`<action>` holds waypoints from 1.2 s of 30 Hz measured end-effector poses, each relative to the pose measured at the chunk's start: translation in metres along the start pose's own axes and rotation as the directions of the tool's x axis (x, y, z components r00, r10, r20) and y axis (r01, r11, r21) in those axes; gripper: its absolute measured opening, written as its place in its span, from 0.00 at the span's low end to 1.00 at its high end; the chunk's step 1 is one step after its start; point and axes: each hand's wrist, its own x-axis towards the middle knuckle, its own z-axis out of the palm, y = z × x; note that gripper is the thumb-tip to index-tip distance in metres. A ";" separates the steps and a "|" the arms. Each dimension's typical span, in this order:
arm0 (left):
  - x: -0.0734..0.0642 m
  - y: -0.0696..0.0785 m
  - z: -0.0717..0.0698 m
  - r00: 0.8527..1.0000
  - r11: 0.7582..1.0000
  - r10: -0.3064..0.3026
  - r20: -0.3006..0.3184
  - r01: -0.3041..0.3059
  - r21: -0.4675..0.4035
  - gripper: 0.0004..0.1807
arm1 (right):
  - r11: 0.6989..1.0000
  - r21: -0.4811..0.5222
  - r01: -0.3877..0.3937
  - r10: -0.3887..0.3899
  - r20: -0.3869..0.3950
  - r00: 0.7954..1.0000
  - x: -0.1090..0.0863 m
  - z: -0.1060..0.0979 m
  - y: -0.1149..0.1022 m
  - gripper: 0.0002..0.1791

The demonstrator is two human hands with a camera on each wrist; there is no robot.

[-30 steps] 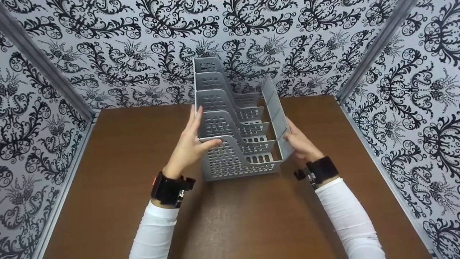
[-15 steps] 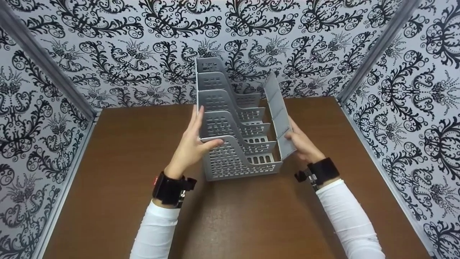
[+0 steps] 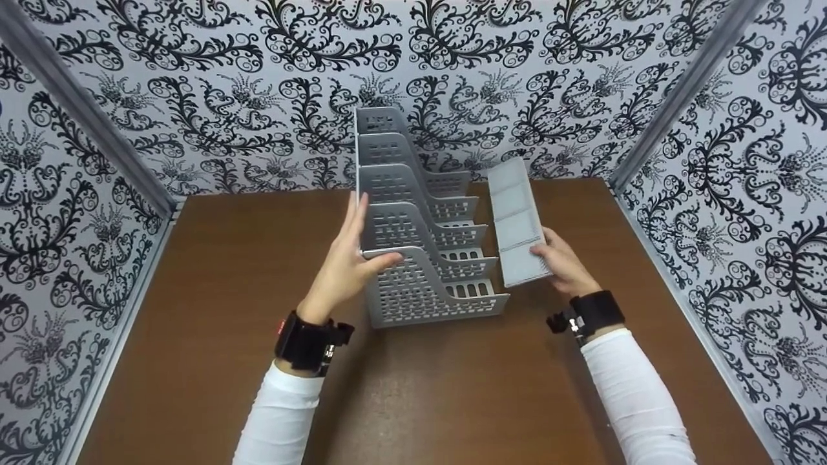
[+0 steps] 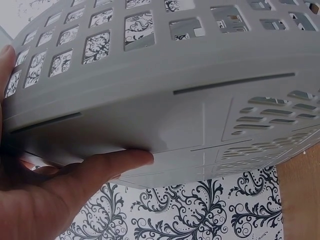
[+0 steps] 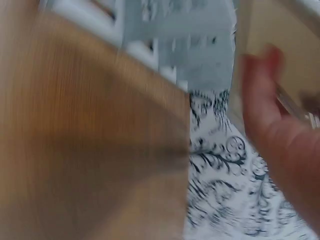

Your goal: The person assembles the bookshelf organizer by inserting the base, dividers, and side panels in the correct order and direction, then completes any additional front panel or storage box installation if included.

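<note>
A grey plastic file organizer with several slots and perforated dividers stands in the middle of the table. My left hand rests against its near left corner, fingers straight up along the side and thumb stretched across the front divider. The left wrist view shows a fingertip touching the smooth grey wall. To the right of the organizer, my right hand pinches a flat grey panel, thumb on top and fingers underneath. The panel is tilted, marked by cross lines into sections, and apart from the dividers. The right wrist view is blurred.
The brown table extends around the organizer on every side. Patterned black-and-white walls enclose it at the back, left and right, with grey posts at the corners. The organizer's far end stands close to the back wall.
My right hand has moved right with the panel, which now leans flatter and shows more of its upper face. The left hand and the organizer have barely moved.
</note>
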 end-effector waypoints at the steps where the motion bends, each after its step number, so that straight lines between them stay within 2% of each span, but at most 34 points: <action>1: 0.000 0.000 0.000 1.000 1.000 0.001 -0.001 -0.001 0.000 0.62 | 0.997 -0.079 0.014 -0.018 -0.050 0.999 0.001 -0.002 0.001 0.34; 3: 0.000 -0.001 0.001 1.000 1.000 0.007 -0.005 -0.007 -0.001 0.62 | 0.980 -0.198 0.018 -0.042 -0.116 0.992 0.002 -0.006 0.004 0.31; 7: -0.001 -0.002 0.002 1.000 1.000 0.007 -0.008 -0.007 -0.004 0.61 | 0.943 -0.331 -0.031 -0.028 -0.170 0.985 0.002 -0.021 0.014 0.35; 9: -0.001 -0.003 0.002 1.000 1.000 0.008 -0.005 -0.009 -0.008 0.61 | 0.902 -0.428 -0.063 -0.016 -0.178 0.984 0.002 -0.031 0.022 0.38; 11: 0.000 -0.003 0.003 1.000 1.000 0.008 0.000 -0.008 -0.009 0.61 | 0.829 -0.548 -0.109 -0.005 -0.203 0.979 0.001 -0.038 0.030 0.41; 12: 0.000 -0.004 0.003 1.000 1.000 0.007 0.001 -0.007 -0.009 0.61 | 0.784 -0.607 -0.132 0.001 -0.211 0.978 0.001 -0.041 0.034 0.41; 15: 0.000 -0.004 0.003 1.000 1.000 0.006 -0.005 -0.006 -0.010 0.61 | 0.613 -0.762 -0.209 0.029 -0.243 0.969 0.002 -0.046 0.042 0.39; 18: 0.000 -0.004 0.002 1.000 1.000 0.005 -0.012 -0.005 -0.011 0.61 | 0.468 -0.840 -0.273 0.062 -0.277 0.959 0.004 -0.046 0.044 0.35; 22: 0.000 -0.004 0.003 1.000 1.000 0.008 -0.012 -0.008 -0.013 0.61 | 0.327 -0.891 -0.314 0.069 -0.308 0.949 0.008 -0.038 0.040 0.39; 24: 0.000 -0.004 0.003 1.000 1.000 0.005 -0.012 -0.005 -0.014 0.61 | 0.273 -0.910 -0.311 0.069 -0.304 0.950 0.011 -0.033 0.038 0.37; 28: 0.000 -0.004 0.003 1.000 1.000 0.002 -0.012 -0.002 -0.012 0.61 | 0.203 -0.942 -0.266 0.048 -0.262 0.964 0.015 -0.026 0.038 0.26; 31: -0.001 -0.003 0.003 1.000 1.000 0.009 -0.010 -0.009 -0.015 0.61 | 0.185 -0.967 -0.176 -0.068 -0.191 0.979 0.017 -0.028 0.040 0.16; 32: -0.001 -0.003 0.003 1.000 1.000 0.012 -0.009 -0.012 -0.015 0.61 | 0.170 -0.979 -0.109 -0.117 -0.130 0.985 0.019 -0.030 0.042 0.15; 33: -0.001 -0.002 0.002 1.000 1.000 0.013 -0.009 -0.014 -0.013 0.61 | 0.134 -0.991 -0.031 -0.156 -0.052 0.986 0.020 -0.034 0.044 0.16; 34: -0.001 -0.002 0.002 1.000 1.000 0.016 -0.008 -0.016 -0.011 0.60 | 0.098 -0.994 0.054 -0.177 0.036 0.984 0.021 -0.037 0.045 0.21; 35: -0.002 -0.003 0.002 1.000 1.000 0.016 -0.007 -0.016 -0.010 0.60 | 0.073 -0.989 0.128 -0.172 0.114 0.978 0.022 -0.040 0.046 0.29; 36: -0.002 -0.003 0.002 1.000 1.000 0.017 -0.007 -0.017 -0.009 0.60 | 0.061 -0.981 0.186 -0.135 0.176 0.975 0.022 -0.042 0.047 0.35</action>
